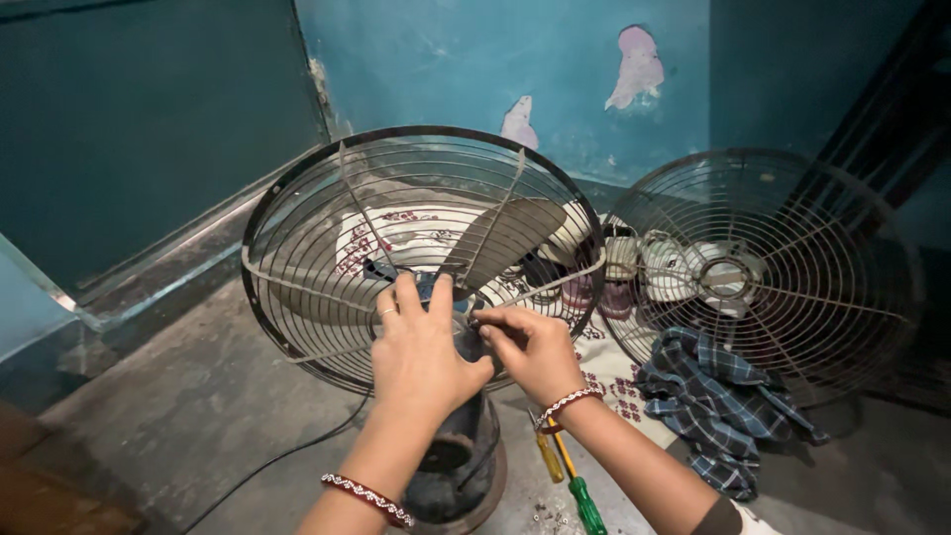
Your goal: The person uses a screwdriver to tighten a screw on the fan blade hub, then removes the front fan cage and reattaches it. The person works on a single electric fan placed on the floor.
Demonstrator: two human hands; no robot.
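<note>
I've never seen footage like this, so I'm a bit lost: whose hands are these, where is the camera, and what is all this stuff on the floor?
The camera sits on a person's head and looks down, so these are that person's own bare hands. The left hand rests on the back of a fan's motor, behind its rear wire guard; a fan blade shows through the wires. The right hand pinches at the same hub; what its fingers grip is too small to tell. On the grey floor lie two screwdrivers, a checked cloth and a black cable. A second wire guard leans against the blue wall.
</note>
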